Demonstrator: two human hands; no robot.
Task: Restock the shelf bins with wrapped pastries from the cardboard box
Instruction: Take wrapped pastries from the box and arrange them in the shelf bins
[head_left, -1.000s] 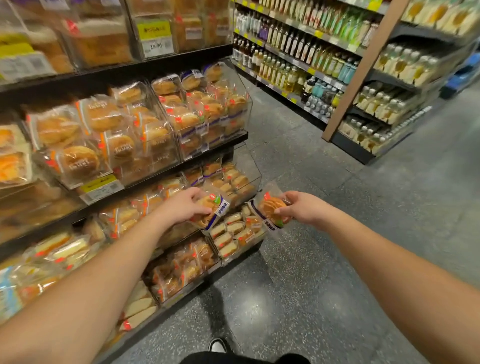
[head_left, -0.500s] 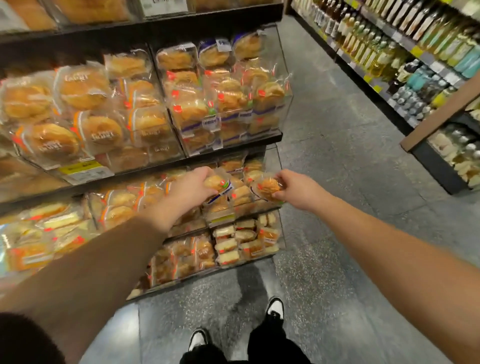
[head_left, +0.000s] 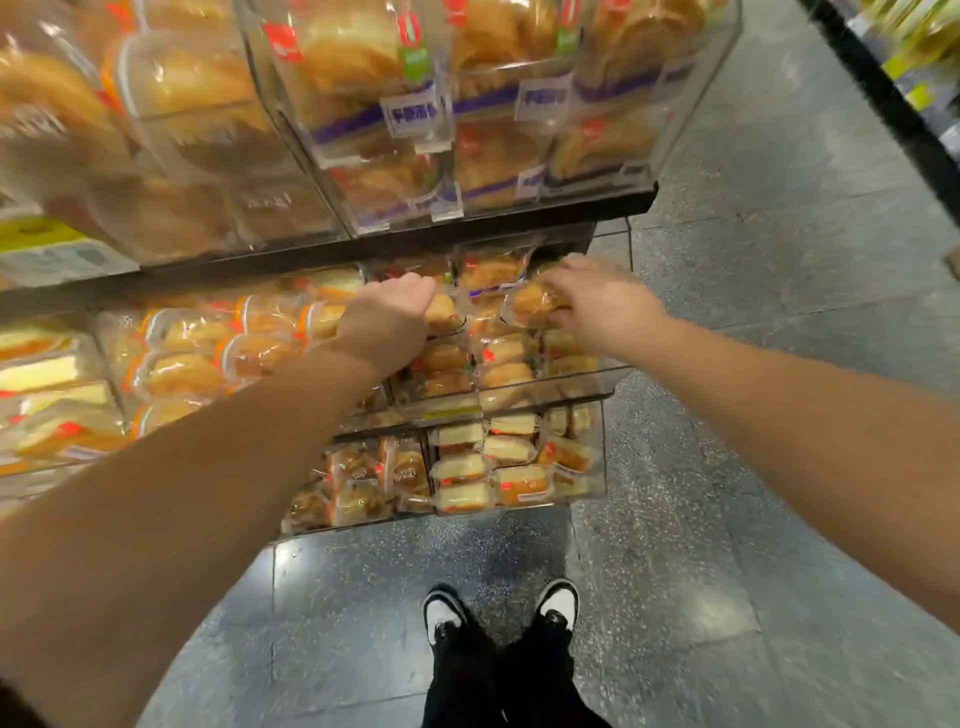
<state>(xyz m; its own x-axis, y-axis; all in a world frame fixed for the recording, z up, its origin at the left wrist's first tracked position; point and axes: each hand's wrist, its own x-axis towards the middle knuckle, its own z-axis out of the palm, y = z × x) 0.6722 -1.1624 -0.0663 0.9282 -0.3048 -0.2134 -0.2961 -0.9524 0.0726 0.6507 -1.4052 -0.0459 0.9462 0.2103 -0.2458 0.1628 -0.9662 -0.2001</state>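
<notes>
Reaching into the middle shelf, both hands are now down at the clear bin (head_left: 597, 382) in the center of the frame. A second ago they were out in front of the shelf, each holding up one wrapped pastry. Now those pastries are at the bin, so this pair looks almost put away.

The left hand (head_left: 387, 325) is just left of center. Its fingers curl down over a wrapped pastry (head_left: 444, 314) and grip it, though the fingertips are hidden behind the hand. The right hand (head_left: 597, 304) is just right of center. Its fingers curl around another wrapped bun (head_left: 527, 301) and press it onto the pile in the bin. The picture is a bit blurry there, so I can't tell if the grip is tight or loose.

The head has tipped down too. Now two black and white shoes (head_left: 501, 608) show at the bottom of the frame on the gray floor (head_left: 753, 467). Big bread bags (head_left: 363, 62) fill the top of the frame. The lowest bin (head_left: 597, 493) holds little cake slices.

The cardboard box is not in the picture. I think the hands let go next, then go back to the box for more.
</notes>
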